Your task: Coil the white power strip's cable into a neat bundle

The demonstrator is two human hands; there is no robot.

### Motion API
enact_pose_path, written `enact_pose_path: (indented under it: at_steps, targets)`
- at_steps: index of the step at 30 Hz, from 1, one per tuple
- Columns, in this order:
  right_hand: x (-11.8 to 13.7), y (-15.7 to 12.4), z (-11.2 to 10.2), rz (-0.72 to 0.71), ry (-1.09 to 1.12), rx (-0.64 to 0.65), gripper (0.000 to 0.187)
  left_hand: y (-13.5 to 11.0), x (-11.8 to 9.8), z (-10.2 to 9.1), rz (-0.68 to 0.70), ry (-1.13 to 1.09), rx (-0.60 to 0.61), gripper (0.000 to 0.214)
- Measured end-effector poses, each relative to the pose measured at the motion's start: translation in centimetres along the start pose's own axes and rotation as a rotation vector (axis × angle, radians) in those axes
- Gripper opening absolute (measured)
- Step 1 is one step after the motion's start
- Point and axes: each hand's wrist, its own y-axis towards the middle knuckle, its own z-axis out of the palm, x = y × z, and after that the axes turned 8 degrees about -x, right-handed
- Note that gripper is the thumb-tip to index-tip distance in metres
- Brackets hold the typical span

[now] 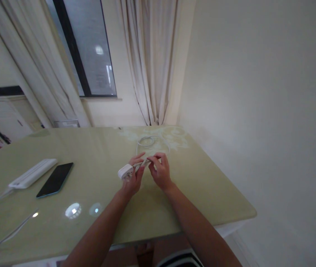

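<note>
My left hand (134, 178) is closed around a white plug-in charger (125, 171) and a bundled part of its thin white cable (145, 141). Close beside it, my right hand (160, 168) pinches the cable between thumb and fingers. Past my hands, the rest of the cable lies on the tabletop in a loose loop. Both hands are just above the table, near its middle. The cable's end is too small to make out.
A dark phone (55, 180) lies flat to the left, beside a white power strip (32, 173). Another white cable (10, 234) runs along the near left of the glossy table (202, 193). A wall (258, 111) borders the right side; curtains (149, 55) hang behind.
</note>
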Motion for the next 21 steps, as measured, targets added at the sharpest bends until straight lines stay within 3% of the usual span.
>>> enact_pose_path:
  at_steps: [3,5,9,12,17,21]
  targets:
    - [-0.7,0.3,-0.5,-0.083,0.018,0.045,0.021,0.0,-0.2,0.2,-0.182,-0.095,0.041,0.025]
    - [-0.8,0.4,-0.6,-0.093,0.038,0.033,0.021,0.3,-0.5,0.5,-0.329,-0.184,0.005,0.029]
    - [-1.1,0.4,-0.5,-0.046,-0.054,-0.118,0.012,1.3,-1.0,1.2,-0.667,-0.490,-0.087,0.038]
    - [-1.3,0.3,-0.4,0.008,-0.144,-0.071,0.015,1.8,-0.8,1.4,-0.863,-0.620,-0.116,0.044]
    - [-0.4,0.2,-0.4,0.074,-0.076,-0.007,0.020,1.9,0.7,1.2,-1.092,-0.686,-0.162,0.048]
    - [1.1,0.2,0.0,0.146,-0.076,0.028,0.027,1.8,1.1,1.3,-1.118,-0.837,-0.132,0.048]
